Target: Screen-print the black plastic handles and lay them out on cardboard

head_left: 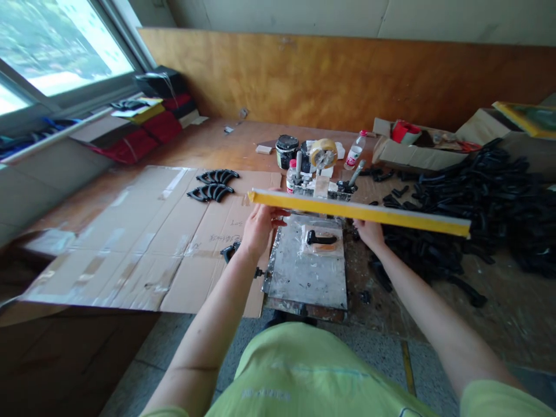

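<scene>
Nearest me, a grey plate [304, 278] has a pad [309, 249] with a black part [320, 238] on it. Past that, my left hand [258, 226] grips the yellow frame [360, 213] near one end. My right hand [370, 233] is against it, but I can't tell if its fingers grip. Tape [324, 153] stands behind.

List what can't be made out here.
All in the head view:
Right hand: some fingertips hidden by the yellow-edged piece.
Handwriting on the cardboard: too small.
Black parts: lower ones buried under others; pile cut off by right edge.
</scene>
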The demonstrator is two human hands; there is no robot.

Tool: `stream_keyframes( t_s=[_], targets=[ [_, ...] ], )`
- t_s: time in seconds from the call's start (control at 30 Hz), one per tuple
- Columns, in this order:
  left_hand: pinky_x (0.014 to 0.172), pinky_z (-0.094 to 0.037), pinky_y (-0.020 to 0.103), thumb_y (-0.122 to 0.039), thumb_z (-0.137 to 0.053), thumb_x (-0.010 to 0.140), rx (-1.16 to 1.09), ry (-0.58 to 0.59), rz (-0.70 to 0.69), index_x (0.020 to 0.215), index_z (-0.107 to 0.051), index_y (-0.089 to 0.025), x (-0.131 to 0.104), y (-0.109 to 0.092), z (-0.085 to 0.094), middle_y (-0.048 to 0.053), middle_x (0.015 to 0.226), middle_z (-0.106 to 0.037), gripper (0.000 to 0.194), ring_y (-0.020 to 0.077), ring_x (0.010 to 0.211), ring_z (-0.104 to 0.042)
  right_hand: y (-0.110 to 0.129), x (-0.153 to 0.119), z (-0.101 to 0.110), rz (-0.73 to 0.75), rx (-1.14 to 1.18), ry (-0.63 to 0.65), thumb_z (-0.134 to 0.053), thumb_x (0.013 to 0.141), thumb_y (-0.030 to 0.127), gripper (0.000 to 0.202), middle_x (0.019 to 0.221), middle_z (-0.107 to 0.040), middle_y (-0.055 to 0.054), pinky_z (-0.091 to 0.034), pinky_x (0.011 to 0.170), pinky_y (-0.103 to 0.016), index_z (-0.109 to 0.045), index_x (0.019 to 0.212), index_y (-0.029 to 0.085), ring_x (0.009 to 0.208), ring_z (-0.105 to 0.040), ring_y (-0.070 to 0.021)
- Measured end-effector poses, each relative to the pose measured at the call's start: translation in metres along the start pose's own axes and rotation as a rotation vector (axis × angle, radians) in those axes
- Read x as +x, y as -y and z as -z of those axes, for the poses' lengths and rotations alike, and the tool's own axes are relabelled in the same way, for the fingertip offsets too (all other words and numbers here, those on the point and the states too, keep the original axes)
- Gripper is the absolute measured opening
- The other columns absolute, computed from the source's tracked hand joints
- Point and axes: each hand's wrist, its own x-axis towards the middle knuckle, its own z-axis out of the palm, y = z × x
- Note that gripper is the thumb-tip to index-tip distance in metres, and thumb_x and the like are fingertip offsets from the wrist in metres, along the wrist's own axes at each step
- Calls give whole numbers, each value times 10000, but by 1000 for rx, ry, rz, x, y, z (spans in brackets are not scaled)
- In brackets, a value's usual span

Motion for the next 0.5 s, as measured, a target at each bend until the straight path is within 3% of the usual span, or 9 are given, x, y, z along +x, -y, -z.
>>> stream_keyframes(
  t_s=[0.07,0.13,0.2,0.27,0.33,0.43,0.5],
  targets=[
    [610,-499,233,-604,-477,854,-39,-29,19,1133,-575,-195,6,6,-5,62,934,-684,505,156,789,-654,5,-22,-23,142,-20,126,-641,833,237,240,969,-688,-54,-458,826,-305,-651,1066,183,912,-606,-183],
    [598,-498,226,-629,-469,851,-56,-78,73,1180,-545,-215,-2,23,-9,62,947,-686,535,147,774,-655,20,-39,-41,277,-91,212,-682,811,236,254,1038,-662,-47,-434,903,-335,-653,1063,216,1011,-575,-197],
    [568,-498,231,-640,-515,825,-44,-40,264,1220,-526,-210,-22,52,-14,86,985,-692,584,158,762,-662,42,-55,-50,322,-152,201,-631,861,244,161,1022,-639,-66,-426,912,-355,-663,1013,204,1015,-557,-210],
    [563,-516,261,-650,-550,800,-33,74,525,1220,-533,-188,-49,84,-18,129,1056,-691,625,194,794,-677,69,-75,-53,334,-136,140,-583,897,251,126,961,-626,-71,-438,876,-340,-670,973,200,961,-556,-208],
    [581,-529,281,-645,-555,798,-59,108,674,1149,-566,-169,-73,111,-17,145,1074,-691,591,216,827,-685,94,-97,-55,446,-78,140,-549,917,240,147,939,-623,-68,-445,854,-324,-668,999,212,939,-556,-202],
    [538,-496,243,-602,-552,811,-39,-13,690,959,-599,-144,-90,133,14,132,937,-716,484,188,738,-680,102,-123,-52,613,-33,253,-514,938,244,212,965,-646,-52,-451,865,-311,-643,1106,239,959,-573,-190],
    [487,-458,220,-585,-519,821,79,-152,650,883,-603,-139,-87,138,59,117,847,-722,458,162,636,-656,76,-133,-41,466,-130,284,-503,943,256,211,969,-665,-56,-465,835,-299,-641,1103,237,953,-597,-189]
  ],
)
